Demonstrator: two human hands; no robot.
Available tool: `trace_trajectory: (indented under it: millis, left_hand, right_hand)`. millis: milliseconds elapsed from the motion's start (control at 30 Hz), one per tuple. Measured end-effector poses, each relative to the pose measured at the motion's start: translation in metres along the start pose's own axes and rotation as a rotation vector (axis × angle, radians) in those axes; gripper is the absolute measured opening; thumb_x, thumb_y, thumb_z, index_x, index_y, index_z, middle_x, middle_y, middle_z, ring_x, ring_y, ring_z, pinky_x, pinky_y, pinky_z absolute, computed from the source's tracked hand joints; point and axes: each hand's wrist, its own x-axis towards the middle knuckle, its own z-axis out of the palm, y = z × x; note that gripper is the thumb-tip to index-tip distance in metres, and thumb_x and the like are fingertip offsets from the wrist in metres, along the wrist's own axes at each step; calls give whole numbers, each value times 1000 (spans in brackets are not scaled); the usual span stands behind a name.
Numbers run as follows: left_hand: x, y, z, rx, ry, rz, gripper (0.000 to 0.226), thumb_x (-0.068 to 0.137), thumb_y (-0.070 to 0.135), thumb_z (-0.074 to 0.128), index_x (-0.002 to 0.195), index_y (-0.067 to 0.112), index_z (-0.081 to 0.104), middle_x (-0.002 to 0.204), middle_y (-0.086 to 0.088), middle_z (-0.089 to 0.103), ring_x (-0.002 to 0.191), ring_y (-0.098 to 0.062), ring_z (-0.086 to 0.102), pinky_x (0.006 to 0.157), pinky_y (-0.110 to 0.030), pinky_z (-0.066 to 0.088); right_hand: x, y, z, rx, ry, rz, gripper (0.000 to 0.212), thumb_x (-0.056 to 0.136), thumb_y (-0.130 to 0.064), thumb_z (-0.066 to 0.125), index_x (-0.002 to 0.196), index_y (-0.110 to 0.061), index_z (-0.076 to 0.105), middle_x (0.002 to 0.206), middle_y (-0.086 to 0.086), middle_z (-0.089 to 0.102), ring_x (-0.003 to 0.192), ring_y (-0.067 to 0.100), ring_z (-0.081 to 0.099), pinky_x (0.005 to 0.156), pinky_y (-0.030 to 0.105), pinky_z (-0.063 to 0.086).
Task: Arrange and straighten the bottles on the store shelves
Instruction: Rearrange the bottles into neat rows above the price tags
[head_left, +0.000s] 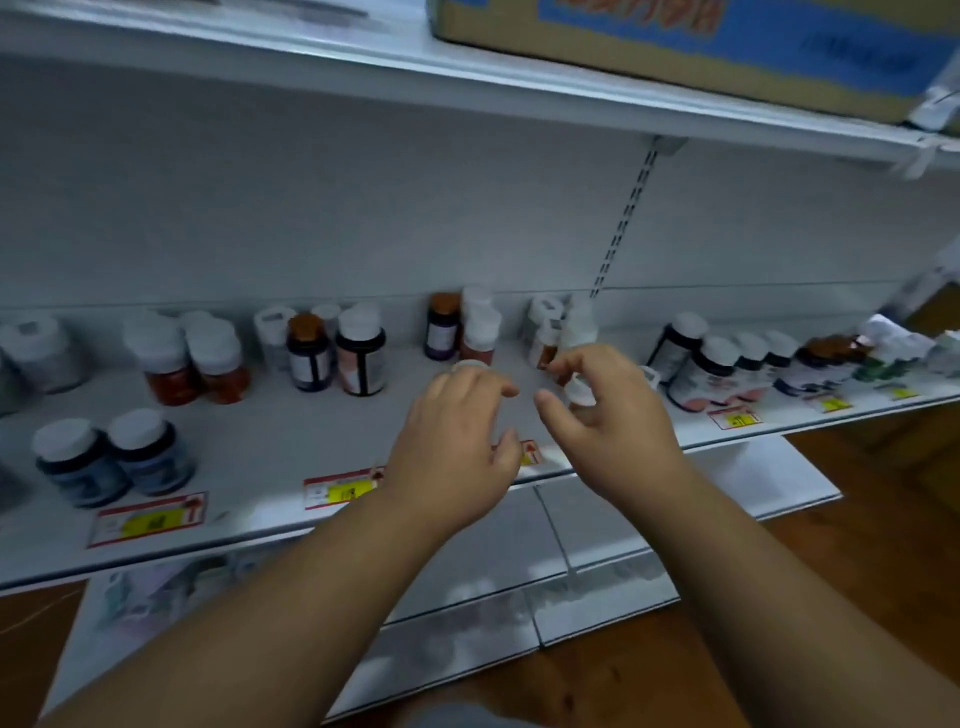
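Both hands reach over the front edge of the white middle shelf (249, 457), near its centre. The left hand (449, 447) is curled palm-down over a bottle (470, 365) of which only a sliver of white cap shows past the knuckles; whether the fingers actually press on it cannot be told, and its long axis is hidden. The right hand (605, 410) has thumb and fingers curved around a small white-capped bottle (579, 391), cap pointing up and towards the camera, so it appears roughly upright; the grip looks loose and the blur hides the contact.

Behind the hands, along the back edge of the shelf, bottles stand upright with caps up: a dark bottle with a brown cap (443, 326) beside a reddish one with a white cap (480, 332), and a cluster of pale bottles (558, 327) just right of them. Towards the left end stand two orange-red bottles (189, 358) and, nearer the front edge, two dark blue bottles (111, 457). Towards the right end a row of dark bottles (727, 364) leans slightly. Price tags (148, 517) line the front edge. A cardboard box (675, 47) sits on the upper shelf (311, 47).
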Motion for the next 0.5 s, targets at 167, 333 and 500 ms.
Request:
trace_trajectory:
  millis: [167,333,500]
  left_hand:
    - [32,19,33,39,-48,-9,37,78,30,59,114,20,58,105,1,57,102,-23,52,87,-35,43]
    - [69,10,58,49,-79,-13,39,77,30,58,114,19,60,112,-3,59,104,-23,53,87,-32,44]
    - [95,13,82,15,-44,24,33,76,18,61,107,10,61,102,-11,60,94,-18,43,75,-25,32]
  right_hand:
    - [18,53,-13,69,-25,54,18,85,-27,66,100,-19,62,100,-9,57,92,3,48,79,22,39]
    - [61,100,-6,18,-5,112,19,83,-26,67,100,-19,62,98,-4,58,94,12,55,73,20,36]
    - [114,138,4,-32,-188,162,29,88,-29,64,113,-18,55,115,6,51,100,22,55,77,24,37]
